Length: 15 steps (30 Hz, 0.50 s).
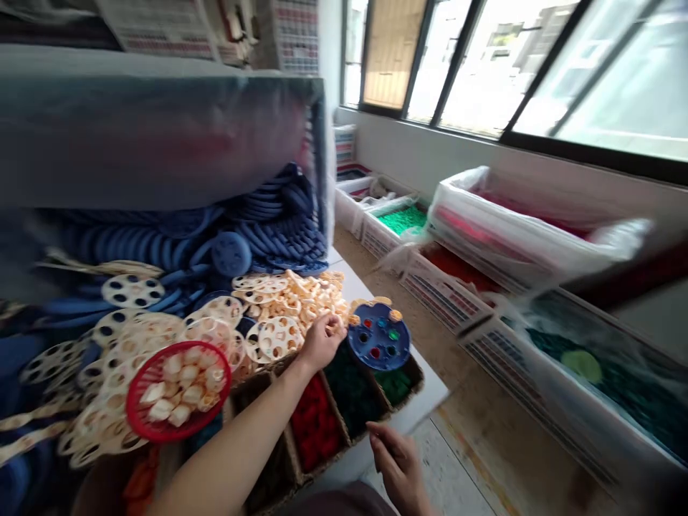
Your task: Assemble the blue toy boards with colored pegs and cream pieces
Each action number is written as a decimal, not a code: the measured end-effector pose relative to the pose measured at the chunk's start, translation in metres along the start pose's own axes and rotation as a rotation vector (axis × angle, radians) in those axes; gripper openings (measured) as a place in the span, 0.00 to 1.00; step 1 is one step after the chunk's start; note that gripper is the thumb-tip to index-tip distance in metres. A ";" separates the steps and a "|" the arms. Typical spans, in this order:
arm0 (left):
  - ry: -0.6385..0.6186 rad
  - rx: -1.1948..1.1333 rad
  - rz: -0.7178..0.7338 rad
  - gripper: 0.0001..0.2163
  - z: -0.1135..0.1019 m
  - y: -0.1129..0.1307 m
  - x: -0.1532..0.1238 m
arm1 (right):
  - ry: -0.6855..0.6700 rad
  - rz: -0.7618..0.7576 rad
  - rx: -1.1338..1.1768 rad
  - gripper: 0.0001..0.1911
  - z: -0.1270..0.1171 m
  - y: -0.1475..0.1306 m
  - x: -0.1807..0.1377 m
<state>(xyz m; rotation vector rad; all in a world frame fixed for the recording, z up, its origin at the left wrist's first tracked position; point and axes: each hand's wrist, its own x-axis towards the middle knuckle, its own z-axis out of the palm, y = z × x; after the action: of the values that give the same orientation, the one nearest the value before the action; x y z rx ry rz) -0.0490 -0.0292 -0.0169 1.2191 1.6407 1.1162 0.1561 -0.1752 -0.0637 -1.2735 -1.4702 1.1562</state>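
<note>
My left hand [322, 340] reaches out to the edge of a pile of small cream plastic pieces [304, 290], its fingers curled together; whatever is in them is hidden. Just right of it, a round blue plastic disc [379, 337] rests tilted on the divided cardboard box, with small red, green and blue pieces in its holes and cream pieces at its rim. My right hand [398, 462] hovers past the box's near right edge, thumb and fingers closed together. I cannot make out anything in that pinch. Red pieces [317, 426] and dark green pieces [352, 390] fill compartments between the hands.
A red basket [178, 430] of cream cube-like pieces sits at left, upon cream discs with holes [121, 351]. Behind are stacked blue rings and discs [231, 252] under a plastic-lined container. Crates [446, 287] of coloured pieces line the floor by the windows.
</note>
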 end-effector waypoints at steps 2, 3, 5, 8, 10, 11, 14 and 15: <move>0.014 -0.006 0.001 0.12 -0.025 0.007 -0.016 | -0.033 0.035 0.031 0.19 0.012 -0.001 0.008; 0.025 -0.009 -0.001 0.11 -0.040 0.010 -0.025 | -0.054 0.050 0.051 0.20 0.020 -0.002 0.013; 0.050 -0.020 -0.006 0.11 -0.073 0.016 -0.046 | -0.098 0.062 0.093 0.20 0.037 -0.009 0.023; 0.100 -0.052 -0.019 0.11 -0.127 0.016 -0.087 | -0.186 0.059 0.137 0.21 0.065 -0.023 0.033; 0.159 -0.096 -0.033 0.11 -0.160 0.010 -0.120 | -0.251 0.063 0.148 0.21 0.085 -0.033 0.036; 0.203 -0.121 -0.042 0.12 -0.175 0.005 -0.138 | -0.288 0.057 0.150 0.21 0.095 -0.037 0.035; 0.375 -0.200 -0.079 0.12 -0.211 -0.010 -0.191 | -0.475 0.032 0.134 0.20 0.126 -0.050 0.026; 0.438 -0.219 -0.101 0.11 -0.220 -0.014 -0.208 | -0.536 0.026 0.120 0.20 0.135 -0.054 0.020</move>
<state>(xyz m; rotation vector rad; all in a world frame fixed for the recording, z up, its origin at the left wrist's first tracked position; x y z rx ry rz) -0.2119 -0.2752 0.0538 0.7767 1.8142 1.5298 0.0111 -0.1728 -0.0385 -0.9395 -1.7300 1.6641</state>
